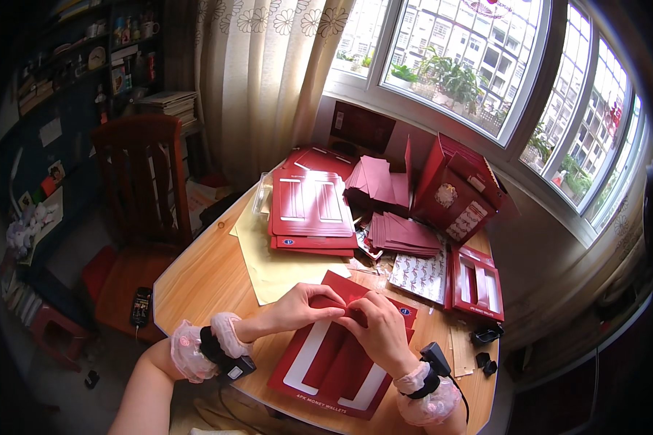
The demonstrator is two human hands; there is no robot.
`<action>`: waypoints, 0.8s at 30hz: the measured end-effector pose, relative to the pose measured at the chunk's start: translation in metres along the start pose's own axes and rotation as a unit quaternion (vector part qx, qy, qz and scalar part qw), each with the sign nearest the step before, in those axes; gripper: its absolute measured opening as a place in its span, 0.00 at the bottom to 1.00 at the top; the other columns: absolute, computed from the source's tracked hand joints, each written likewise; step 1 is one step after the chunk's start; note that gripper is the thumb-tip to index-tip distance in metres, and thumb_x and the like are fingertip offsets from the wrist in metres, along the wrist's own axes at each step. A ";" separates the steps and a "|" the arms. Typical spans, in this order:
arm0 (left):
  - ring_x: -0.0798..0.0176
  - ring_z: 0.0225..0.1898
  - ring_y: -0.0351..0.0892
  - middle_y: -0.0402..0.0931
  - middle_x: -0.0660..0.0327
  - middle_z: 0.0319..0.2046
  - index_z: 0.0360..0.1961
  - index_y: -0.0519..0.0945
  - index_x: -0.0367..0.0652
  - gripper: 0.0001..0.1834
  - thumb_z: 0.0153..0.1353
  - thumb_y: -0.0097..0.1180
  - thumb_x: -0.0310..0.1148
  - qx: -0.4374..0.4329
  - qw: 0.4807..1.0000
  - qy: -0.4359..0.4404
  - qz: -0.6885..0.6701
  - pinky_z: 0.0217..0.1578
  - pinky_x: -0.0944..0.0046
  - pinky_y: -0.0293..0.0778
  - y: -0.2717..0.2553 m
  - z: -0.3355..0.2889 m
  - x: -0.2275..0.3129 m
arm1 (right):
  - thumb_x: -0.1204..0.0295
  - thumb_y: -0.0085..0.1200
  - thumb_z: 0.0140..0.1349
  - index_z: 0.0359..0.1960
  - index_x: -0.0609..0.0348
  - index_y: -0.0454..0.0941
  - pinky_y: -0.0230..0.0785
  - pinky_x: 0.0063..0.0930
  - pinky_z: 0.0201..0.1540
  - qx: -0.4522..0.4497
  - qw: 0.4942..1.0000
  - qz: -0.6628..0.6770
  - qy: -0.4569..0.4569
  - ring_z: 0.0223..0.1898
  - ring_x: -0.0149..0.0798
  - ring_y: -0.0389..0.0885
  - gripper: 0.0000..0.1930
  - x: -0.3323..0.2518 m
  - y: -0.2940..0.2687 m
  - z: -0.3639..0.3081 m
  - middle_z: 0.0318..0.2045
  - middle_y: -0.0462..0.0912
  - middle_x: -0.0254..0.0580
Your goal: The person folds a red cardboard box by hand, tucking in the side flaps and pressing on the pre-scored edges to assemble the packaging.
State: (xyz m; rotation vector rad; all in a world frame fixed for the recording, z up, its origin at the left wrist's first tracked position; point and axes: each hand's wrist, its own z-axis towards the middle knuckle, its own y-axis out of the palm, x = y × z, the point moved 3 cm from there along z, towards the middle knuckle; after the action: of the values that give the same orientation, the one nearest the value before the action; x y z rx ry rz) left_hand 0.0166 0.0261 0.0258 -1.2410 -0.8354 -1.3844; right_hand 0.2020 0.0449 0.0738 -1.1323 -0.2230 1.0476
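A flat red cardboard sleeve (334, 362) with white-edged window openings lies at a slant on the table's near side. My left hand (308, 310) and my right hand (377, 326) meet over its far end, fingertips bent together in a pinch. Red card shows between and around the fingertips, so both hands seem to grip the sleeve's far end. The exact fold or edge held is hidden by the fingers. Just beyond my hands, a sheet of yellow paper (257, 279) lies partly under a stack of similar red sleeves (312, 206).
Red envelopes (406, 235) lie in piles behind my right hand, by a patterned sticker sheet (419, 275). A large red box (457, 188) stands under the window. Another windowed red sleeve (477, 283) and small black parts (487, 333) are at the right edge. A phone (141, 306) rests on a wooden chair.
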 end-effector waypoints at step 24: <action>0.73 0.42 0.81 0.84 0.63 0.40 0.43 0.85 0.39 0.11 0.63 0.67 0.34 0.065 0.998 -0.001 0.008 0.46 0.70 0.76 -0.033 0.004 -0.006 | 0.73 0.64 0.56 0.45 0.58 0.77 0.69 0.40 0.51 -0.115 0.992 0.047 0.004 0.47 0.50 0.76 0.15 0.045 -0.031 0.001 0.41 0.76 0.46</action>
State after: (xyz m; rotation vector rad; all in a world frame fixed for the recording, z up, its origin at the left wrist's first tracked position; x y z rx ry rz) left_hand -0.0153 0.0384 0.0254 -1.1457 -0.9010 -1.2959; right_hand 0.2435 0.0794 0.0843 -1.3646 -0.2924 1.1210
